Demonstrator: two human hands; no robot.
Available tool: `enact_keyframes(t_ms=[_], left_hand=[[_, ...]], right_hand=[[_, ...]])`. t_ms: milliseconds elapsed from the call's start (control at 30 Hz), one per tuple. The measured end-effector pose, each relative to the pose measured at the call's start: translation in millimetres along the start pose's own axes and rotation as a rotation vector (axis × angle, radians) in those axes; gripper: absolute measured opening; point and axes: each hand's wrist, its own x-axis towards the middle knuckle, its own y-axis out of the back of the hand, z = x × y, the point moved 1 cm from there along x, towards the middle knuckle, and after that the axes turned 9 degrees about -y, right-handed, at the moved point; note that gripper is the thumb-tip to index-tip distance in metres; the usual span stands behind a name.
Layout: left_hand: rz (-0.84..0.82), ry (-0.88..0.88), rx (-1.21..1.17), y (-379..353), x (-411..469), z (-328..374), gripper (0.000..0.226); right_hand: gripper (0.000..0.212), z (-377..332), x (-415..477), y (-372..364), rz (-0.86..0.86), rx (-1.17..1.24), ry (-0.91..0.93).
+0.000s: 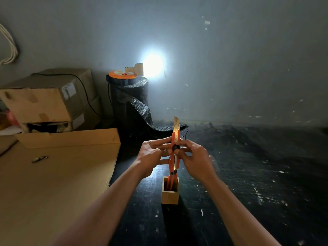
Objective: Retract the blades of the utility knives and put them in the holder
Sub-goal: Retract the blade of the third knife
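Note:
An orange utility knife stands upright between my two hands, its metal blade sticking out well above the handle. My left hand pinches the handle from the left. From the right, my right hand grips it with fingers by the black slider knob. Directly below stands a small square wooden holder on the dark floor, with other orange knives standing inside it.
A large flat cardboard sheet lies at the left. Stacked cardboard boxes stand behind it. A black bubble-wrap roll with an orange reel and a bright lamp on top stands by the grey wall.

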Motion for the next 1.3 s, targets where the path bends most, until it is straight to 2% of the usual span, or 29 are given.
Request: enact_keyframes(t_ms=[300,567,767,1033,1300], left_hand=[[-0.005,0.009,0.039,-1.5,-3.2,0.1,0.042],[0.000,-0.052,0.069,-1.7,-5.2,9.8,0.030],[0.052,-0.093,0.097,-4.5,-8.6,10.3,0.027],[0.125,-0.116,0.140,-3.3,-1.1,4.5,0.029],[0.107,-0.148,0.155,-5.4,5.7,5.1,0.032]], right_hand=[[0.016,-1.2,-16.6,4.1,-0.012,0.063,-0.017],[0.024,-5.1,-15.7,7.2,-0.030,0.123,-0.020],[0.026,-6.7,-18.3,6.5,-0.032,0.060,0.003],[0.027,1.3,-32.2,-0.1,-0.073,0.088,-0.030],[0.029,4.8,-27.2,-1.9,-0.003,0.133,0.021]])
